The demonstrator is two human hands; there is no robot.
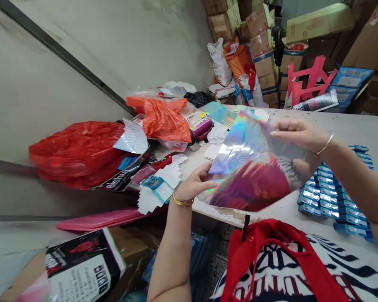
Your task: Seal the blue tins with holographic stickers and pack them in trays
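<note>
Between my two hands a shiny holographic sheet (236,157) is held tilted above the front edge of the table, mirroring my red apron. My left hand (197,181) grips its left edge between thumb and fingers. At the upper right edge, my right hand (297,133) pinches the sheet. To the right of it, several small blue packets (321,191) stand in rows on the table. More holographic sheets (219,112) lie behind the one I hold, near white paper pieces (219,134).
Orange plastic bags (164,119), a big red bag (78,147) and jagged white paper strips (164,182) crowd the left side of the table (302,121). Cardboard boxes (261,42) and a pink stool (311,79) stand beyond it. Another carton (138,247) sits low at the left.
</note>
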